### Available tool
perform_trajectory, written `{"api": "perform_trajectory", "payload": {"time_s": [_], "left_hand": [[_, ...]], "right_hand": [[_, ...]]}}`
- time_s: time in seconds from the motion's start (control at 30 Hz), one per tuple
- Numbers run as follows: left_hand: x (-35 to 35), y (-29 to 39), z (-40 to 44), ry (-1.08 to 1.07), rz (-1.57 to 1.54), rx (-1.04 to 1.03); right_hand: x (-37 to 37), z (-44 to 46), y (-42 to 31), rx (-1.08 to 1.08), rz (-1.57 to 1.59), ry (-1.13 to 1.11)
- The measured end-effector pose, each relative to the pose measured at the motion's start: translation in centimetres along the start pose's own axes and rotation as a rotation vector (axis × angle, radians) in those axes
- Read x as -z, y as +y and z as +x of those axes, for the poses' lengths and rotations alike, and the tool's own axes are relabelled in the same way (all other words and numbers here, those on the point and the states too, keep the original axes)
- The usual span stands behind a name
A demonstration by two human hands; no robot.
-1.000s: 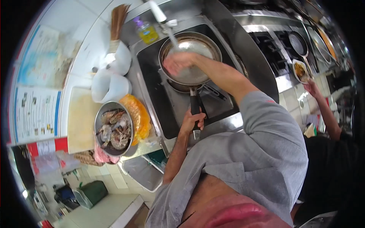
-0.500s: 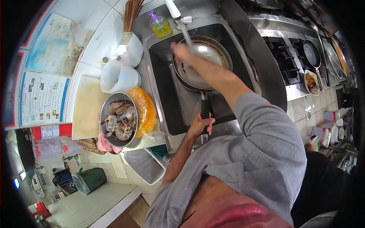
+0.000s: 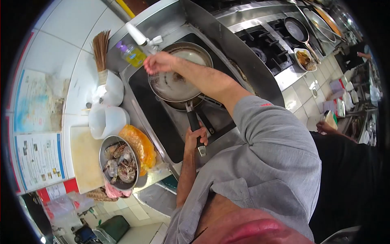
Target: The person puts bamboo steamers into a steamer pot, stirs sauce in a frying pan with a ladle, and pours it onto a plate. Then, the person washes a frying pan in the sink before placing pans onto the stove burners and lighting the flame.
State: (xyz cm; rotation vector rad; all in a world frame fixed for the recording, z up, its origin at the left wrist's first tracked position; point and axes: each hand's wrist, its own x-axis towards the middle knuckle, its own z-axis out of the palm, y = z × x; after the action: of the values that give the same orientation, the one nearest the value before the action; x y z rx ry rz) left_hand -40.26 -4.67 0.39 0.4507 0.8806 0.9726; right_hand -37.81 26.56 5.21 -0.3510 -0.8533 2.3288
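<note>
My left hand [image 3: 196, 136] is wrapped round the black handle of a frying pan [image 3: 189, 77], which is tilted over the sink [image 3: 140, 91]. Over the pan's upper left rim is my right hand [image 3: 160, 63], a little blurred, its fingers loosely bent and slightly apart, with nothing visible in them. A white tap [image 3: 136, 34] stands just beyond that hand. Close by is a bottle of yellow liquid soap [image 3: 133, 56] with a purple pump. Beneath the held pan lies a second pan [image 3: 208, 120], mostly hidden, its dark handle showing.
Left of the sink stand a metal bowl of shrimp [image 3: 120, 164], an orange bag [image 3: 140, 148], white plastic containers [image 3: 107, 121] and a cutting board [image 3: 87, 158]. A stick brush [image 3: 100, 51] stands in one container. To the right is a gas stove [image 3: 264, 49]. Another person [image 3: 345, 175] stands behind me.
The view has turned, and the pans appear further left. My right hand has moved to the pan's upper left rim. The water stream seen earlier is no longer visible. My left hand keeps the handle.
</note>
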Motion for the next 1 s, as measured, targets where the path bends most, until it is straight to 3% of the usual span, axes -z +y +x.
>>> {"api": "perform_trajectory", "payload": {"time_s": [0.03, 0.1, 0.2, 0.23, 0.27, 0.33, 0.37, 0.5, 0.53, 0.57, 0.63, 0.77, 0.83, 0.9, 0.97, 1.0], "left_hand": [[-0.6, 0.4, -0.1, 0.037, 0.07, 0.004], [0.3, 0.3, 0.5, 0.03, 0.175, -0.027], [1.0, 1.4, -0.5, 0.072, 0.294, -0.091], [0.9, 1.8, -0.9, 0.072, 0.322, -0.111], [1.1, 1.9, -1.2, 0.105, 0.314, -0.125], [0.9, 1.5, -1.7, 0.112, 0.283, -0.076], [1.2, 0.8, -1.8, 0.091, 0.253, -0.073], [-0.7, -0.8, -1.8, 0.078, 0.186, -0.037], [-0.7, -1.2, -1.6, 0.082, 0.183, -0.036], [-0.4, -1.5, -1.2, 0.05, 0.207, -0.005], [-0.6, -1.1, -0.8, 0.035, 0.246, 0.018], [0.3, -0.2, -0.9, 0.029, 0.044, -0.008], [0.8, 0.7, -1.1, -0.027, -0.237, -0.032], [0.8, 0.1, -0.9, -0.052, -0.288, -0.033], [0.4, 0.0, -0.7, -0.081, -0.332, -0.021], [-0.2, 0.3, -0.7, -0.05, -0.242, -0.011]], "right_hand": [[0.7, 0.0, 1.1, -0.066, -0.128, -0.26], [1.0, -2.8, 3.5, -0.229, -0.292, -0.307], [7.2, -5.8, 7.0, -0.503, -0.846, -0.425], [6.5, -7.8, 6.3, -0.602, -0.7, 0.041], [8.8, -7.5, 5.3, -0.636, -0.537, 0.088], [13.4, -5.4, 3.6, -0.447, -0.661, 0.309], [13.9, -3.5, 3.2, -0.34, -0.535, 0.591], [7.9, 3.5, 2.9, -0.019, -0.196, 0.679], [4.6, 4.0, 4.2, 0.021, -0.367, 0.725], [1.8, 4.0, 5.6, -0.044, -0.854, 0.704], [0.2, 2.7, 10.4, 0.141, -1.554, 0.506], [0.7, -5.5, 11.1, 0.103, -1.623, -0.465], [-0.5, -7.2, 6.3, -0.547, -1.266, -0.17], [3.2, -4.8, 3.8, -0.29, -1.016, 0.145], [5.3, -2.2, 0.9, -0.041, -0.313, 0.216], [4.8, -1.3, -0.4, 0.021, -0.249, 0.234]]}}
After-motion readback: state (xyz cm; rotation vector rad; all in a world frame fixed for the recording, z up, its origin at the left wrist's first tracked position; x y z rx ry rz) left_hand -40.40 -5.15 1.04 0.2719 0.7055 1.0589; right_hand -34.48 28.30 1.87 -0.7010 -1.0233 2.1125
